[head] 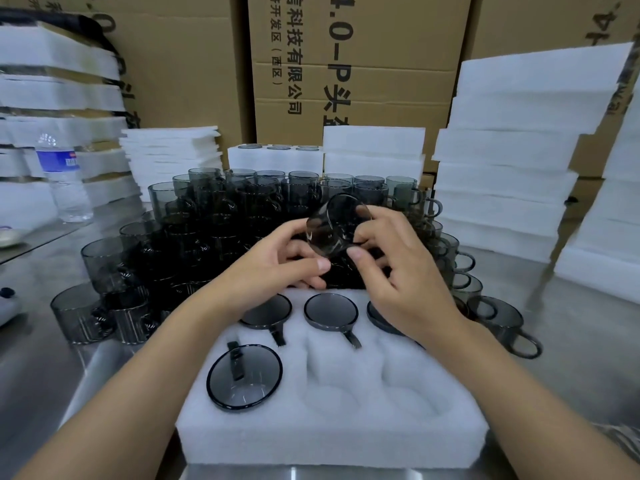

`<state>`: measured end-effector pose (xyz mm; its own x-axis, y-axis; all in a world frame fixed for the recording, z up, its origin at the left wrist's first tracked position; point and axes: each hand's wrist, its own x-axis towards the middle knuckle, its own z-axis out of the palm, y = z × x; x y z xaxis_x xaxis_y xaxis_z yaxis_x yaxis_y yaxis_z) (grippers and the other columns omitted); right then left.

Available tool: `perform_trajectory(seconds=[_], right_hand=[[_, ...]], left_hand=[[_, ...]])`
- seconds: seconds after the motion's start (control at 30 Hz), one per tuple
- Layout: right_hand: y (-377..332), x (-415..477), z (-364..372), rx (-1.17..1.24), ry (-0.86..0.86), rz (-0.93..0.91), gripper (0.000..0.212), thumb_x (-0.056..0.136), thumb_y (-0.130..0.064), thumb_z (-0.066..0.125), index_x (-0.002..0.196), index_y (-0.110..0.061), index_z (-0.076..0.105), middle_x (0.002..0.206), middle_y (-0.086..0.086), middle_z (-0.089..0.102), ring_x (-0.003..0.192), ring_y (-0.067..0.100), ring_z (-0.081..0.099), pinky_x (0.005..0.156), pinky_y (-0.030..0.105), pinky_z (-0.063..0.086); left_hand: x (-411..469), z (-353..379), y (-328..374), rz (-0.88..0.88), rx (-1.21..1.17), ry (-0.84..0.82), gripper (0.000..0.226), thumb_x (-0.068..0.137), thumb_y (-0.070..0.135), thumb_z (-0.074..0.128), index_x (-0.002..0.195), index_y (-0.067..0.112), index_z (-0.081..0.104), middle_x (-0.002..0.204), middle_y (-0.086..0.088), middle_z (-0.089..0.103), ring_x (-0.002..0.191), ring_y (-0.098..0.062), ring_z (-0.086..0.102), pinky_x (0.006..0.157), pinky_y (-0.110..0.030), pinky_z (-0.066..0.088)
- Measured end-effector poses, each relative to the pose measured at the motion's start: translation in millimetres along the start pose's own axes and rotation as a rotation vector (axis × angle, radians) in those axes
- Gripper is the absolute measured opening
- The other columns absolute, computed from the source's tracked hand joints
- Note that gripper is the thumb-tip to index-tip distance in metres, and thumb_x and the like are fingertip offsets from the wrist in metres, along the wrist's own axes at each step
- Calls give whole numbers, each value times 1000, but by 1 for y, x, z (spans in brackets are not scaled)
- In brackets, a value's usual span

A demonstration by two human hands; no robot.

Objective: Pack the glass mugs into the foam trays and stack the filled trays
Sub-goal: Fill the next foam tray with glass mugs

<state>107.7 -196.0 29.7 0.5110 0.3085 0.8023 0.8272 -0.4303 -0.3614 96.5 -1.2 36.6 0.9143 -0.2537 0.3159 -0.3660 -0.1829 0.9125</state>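
The left hand (pixel 291 261) and right hand (pixel 398 268) pinch one smoky glass mug (pixel 337 225) above the foam tray (pixel 329 434) (four seated mugs (pixel 244 375) are inside) on a steel table (pixel 588 341). Cardboard boxes (pixel 194 81) stand behind.

The right hand (pixel 405 271) covers much of the third mug (pixel 379 322) in the far row of the foam tray (pixel 329 441); the raised mug (pixel 337 225) is blurred, the bottle (pixel 64 181) label unreadable.
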Motion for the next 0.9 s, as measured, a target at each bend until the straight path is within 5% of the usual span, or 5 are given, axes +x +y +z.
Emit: perform_trajectory(seconds=[0.3,0.53,0.73,0.9], right_hand=[[3,-11,-5,4,-50,-48,6,88,-27,57,93,-27,59,128,-16,45,93,1,56,70,28,51],[3,-11,-6,2,-56,-102,38,82,-13,59,118,-27,55,135,-15,49,103,4,56,70,28,53],[1,-12,-5,16,28,-78,47,83,-10,58,122,-33,47,123,-20,53,99,-1,56,66,9,43],[2,-10,-5,88,167,-1,28,85,-12,62,100,-32,51,114,-24,55,96,-2,56,71,15,45]], left_hand=[[-1,-4,-1,35,-77,35,46,73,37,68,118,31,58,102,-1,68,78,-13,68,69,-22,54],[-1,-5,-4,44,-86,45,29,72,42,67,100,40,70,94,3,73,75,-13,69,70,-21,55],[-1,-5,-4,32,-72,12,48,65,44,67,111,31,62,94,3,74,77,-14,71,68,-19,54],[-3,-6,-5,22,-42,-55,60,62,35,74,119,34,56,97,3,74,83,-12,70,74,-19,53]])
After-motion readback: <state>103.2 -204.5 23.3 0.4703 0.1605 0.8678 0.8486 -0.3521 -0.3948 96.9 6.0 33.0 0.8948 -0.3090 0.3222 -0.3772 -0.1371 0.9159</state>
